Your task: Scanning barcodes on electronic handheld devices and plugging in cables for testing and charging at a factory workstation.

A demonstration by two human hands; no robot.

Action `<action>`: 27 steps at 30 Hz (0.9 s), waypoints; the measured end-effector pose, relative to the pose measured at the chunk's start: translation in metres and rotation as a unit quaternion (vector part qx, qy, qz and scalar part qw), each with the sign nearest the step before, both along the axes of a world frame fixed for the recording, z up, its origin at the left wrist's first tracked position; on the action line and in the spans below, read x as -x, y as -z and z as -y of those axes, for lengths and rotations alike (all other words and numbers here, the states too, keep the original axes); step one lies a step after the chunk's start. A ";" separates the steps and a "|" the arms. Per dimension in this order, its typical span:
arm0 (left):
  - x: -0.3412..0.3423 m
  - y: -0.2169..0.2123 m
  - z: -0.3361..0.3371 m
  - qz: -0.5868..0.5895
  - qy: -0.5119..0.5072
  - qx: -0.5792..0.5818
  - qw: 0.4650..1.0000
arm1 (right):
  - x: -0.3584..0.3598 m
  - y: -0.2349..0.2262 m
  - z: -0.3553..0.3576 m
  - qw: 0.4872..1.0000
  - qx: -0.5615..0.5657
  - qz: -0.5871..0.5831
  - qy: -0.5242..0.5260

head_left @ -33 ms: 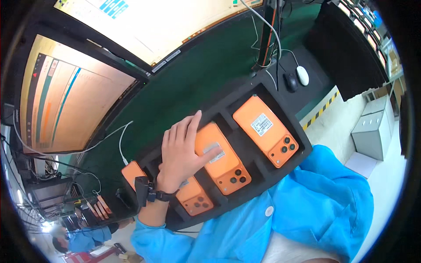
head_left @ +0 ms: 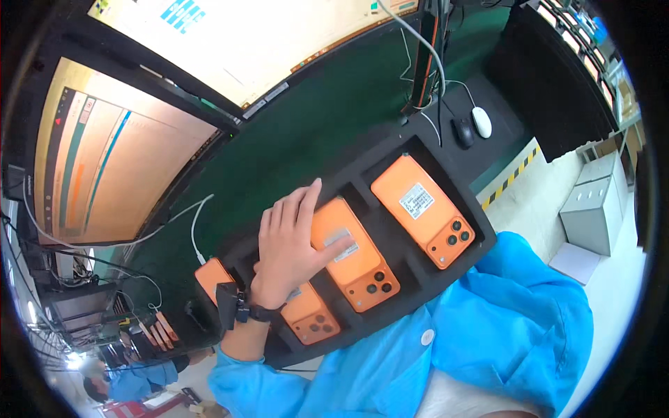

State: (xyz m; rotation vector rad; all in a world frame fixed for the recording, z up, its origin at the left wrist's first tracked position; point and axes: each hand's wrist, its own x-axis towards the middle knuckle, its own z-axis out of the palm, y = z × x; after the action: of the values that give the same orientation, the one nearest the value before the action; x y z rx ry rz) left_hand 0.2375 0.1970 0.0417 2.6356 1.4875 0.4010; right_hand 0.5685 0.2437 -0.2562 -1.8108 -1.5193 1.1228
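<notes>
- Orange smartphones lie face down in a black foam tray (head_left: 390, 150) with recessed slots, seen from the head camera; the tray sits on a dark green bench (head_left: 306, 132).
- The left hand (head_left: 289, 247) lies open and flat, fingers spread, palm down on the tray; its thumb rests on the middle orange smartphone (head_left: 355, 254), touching the grey label on its back.
- A dark wristband (head_left: 240, 310) wraps the left wrist, above a light blue sleeve (head_left: 279, 380).
- The right hand is out of view.
- A second orange smartphone with a white label (head_left: 424, 210) fills the slot to the right, well apart from the hand.
- A third orange smartphone (head_left: 311, 317), partly hidden under the heel of the hand, lies in the nearer slot.
- A fourth orange phone (head_left: 211, 275) sits at the tray's left end with a white cable (head_left: 195, 223) running to it.
- Two large lit monitors (head_left: 118, 150) stand behind the bench.
- A white mouse (head_left: 481, 122) and a black mouse (head_left: 463, 132) lie side by side at the far right.
</notes>
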 end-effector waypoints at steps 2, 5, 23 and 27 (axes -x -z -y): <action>-0.001 0.001 -0.001 -0.001 0.006 0.000 1.000 | -0.002 0.006 0.001 1.000 0.004 0.004 0.004; -0.003 0.001 -0.003 -0.008 0.015 0.009 1.000 | -0.003 0.006 0.000 1.000 0.007 0.002 0.012; 0.003 0.009 -0.005 0.029 0.006 -0.015 0.999 | -0.041 -0.049 0.005 0.993 -0.030 -0.062 0.099; 0.009 0.013 0.002 0.040 -0.004 -0.036 0.999 | -0.047 -0.177 0.029 0.983 -0.068 -0.146 0.086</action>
State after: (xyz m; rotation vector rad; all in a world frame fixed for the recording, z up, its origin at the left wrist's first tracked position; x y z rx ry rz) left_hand 0.2289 0.1951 0.0282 2.6344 1.4874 0.5633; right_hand 0.6157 0.2150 -0.0790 -1.5745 -1.2147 1.1157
